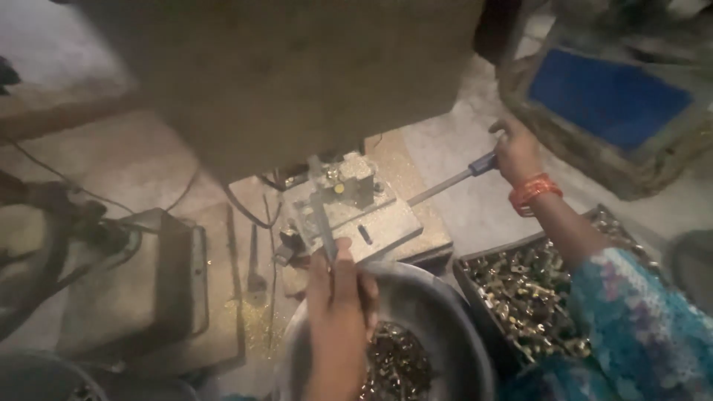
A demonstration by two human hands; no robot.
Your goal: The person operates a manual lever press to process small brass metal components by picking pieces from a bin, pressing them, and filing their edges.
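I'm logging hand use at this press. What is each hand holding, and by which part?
The right hand grips the lever by its blue handle end. The left hand pinches the near end of a thin metal tool at the press fixture.

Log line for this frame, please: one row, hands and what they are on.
left hand: holds thin tool on metal fixture | right hand: grips blue-handled lever | below: bowl, tray of small brass parts
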